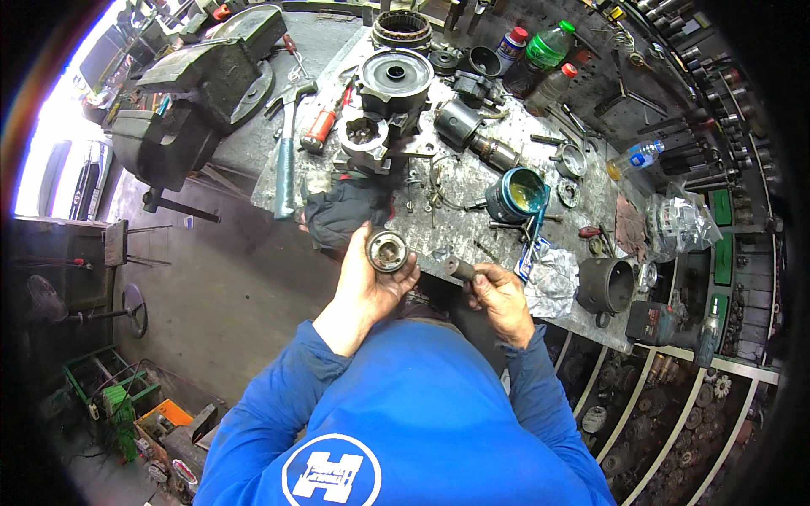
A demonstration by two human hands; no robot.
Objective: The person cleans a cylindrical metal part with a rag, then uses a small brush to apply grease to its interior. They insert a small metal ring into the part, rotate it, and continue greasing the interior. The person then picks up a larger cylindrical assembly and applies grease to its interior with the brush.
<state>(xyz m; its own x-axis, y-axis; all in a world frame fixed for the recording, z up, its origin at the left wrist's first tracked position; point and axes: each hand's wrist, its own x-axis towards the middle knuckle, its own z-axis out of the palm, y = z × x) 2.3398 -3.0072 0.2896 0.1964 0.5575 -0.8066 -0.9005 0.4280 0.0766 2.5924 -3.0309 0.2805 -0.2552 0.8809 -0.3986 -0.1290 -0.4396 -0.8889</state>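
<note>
In front of my body, my left hand [369, 285] holds a round metal ring-shaped part [375, 256], like a bearing or small gear housing, with its hollow centre facing up. My right hand [501, 302] pinches a short dark metal cylinder [458, 268] between thumb and fingers, a little to the right of the ring. The two parts are apart. Beyond my left hand, a dark crumpled cloth [348, 211] lies on the bench's front edge. A teal tub of yellowish grease [504, 205] stands past my right hand, beside a crumpled white rag [553, 282].
The worn metal bench [472, 240] carries a motor housing [395, 80], an armature [477, 135], a hammer [287, 152] and several bottles [550, 46]. A large vise [181, 101] stands at left. A hollow dark cylinder [603, 285] sits at the right edge, above shelves of parts [666, 413].
</note>
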